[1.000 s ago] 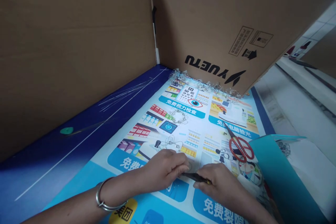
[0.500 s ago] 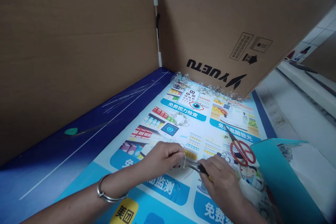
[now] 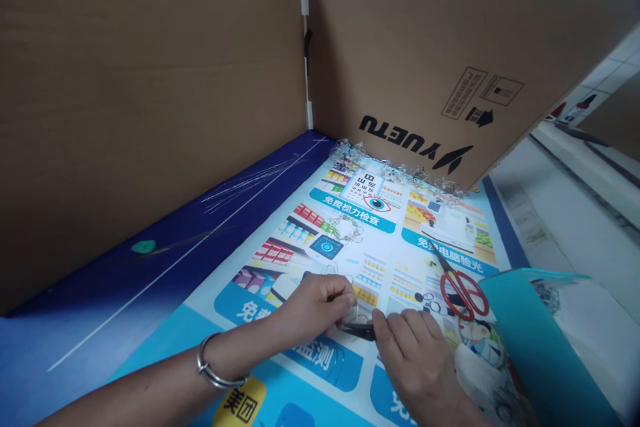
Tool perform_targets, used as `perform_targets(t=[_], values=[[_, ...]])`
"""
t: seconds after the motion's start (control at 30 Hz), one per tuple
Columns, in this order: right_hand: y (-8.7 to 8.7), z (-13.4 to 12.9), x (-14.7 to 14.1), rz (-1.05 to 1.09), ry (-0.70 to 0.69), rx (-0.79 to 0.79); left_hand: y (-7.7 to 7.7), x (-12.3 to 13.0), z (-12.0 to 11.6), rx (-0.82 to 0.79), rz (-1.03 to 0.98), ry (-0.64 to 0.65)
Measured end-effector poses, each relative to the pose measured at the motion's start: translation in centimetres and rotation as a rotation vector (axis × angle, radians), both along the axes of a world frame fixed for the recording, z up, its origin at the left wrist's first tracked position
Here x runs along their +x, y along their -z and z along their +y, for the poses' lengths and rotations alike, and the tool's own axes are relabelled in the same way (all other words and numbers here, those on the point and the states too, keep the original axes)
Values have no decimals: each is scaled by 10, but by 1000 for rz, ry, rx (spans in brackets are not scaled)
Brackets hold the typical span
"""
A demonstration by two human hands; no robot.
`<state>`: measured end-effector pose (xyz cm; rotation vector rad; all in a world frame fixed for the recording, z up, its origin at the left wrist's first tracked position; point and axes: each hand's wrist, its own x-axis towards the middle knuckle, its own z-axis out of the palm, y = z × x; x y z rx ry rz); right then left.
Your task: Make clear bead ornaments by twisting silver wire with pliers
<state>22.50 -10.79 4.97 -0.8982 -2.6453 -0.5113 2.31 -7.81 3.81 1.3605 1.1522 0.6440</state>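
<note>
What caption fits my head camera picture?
Left hand pinches thin wire beside pliers in the right hand, on a printed poster.

left hand (image 3: 314, 312): bare, fingers curling inward, pinching closed
right hand (image 3: 414, 361): bare, fingers bending down, closing just beside left hand
left forearm (image 3: 150, 395): stretching across from lower left, wrist turning inward

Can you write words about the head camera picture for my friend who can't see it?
Two bare hands work over a blue-and-white shop poster: the left hand pinches thin wire while the right hand grips small black pliers. Red-handled scissors lie nearby, with tall cardboard panels behind.
</note>
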Motion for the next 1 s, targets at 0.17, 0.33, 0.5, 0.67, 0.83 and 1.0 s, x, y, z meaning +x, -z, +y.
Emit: perform_targets(t=[0.17,0.33,0.5,0.67,0.83,1.0], values=[[0,1,-1,-11,-1,-6,2,1,1,-33,-40,2],[2,0,0,-9,-11,6,4,1,0,-28,-39,8],[1,1,-1,-19,-9,3,7,1,0,-28,-35,7],[0,1,-1,-33,-13,-4,6,1,0,-21,-34,12],[0,2,-1,-33,-27,4,3,1,-1,-36,-25,15],[0,2,-2,-34,-30,-4,2,1,-1,-35,-24,25]])
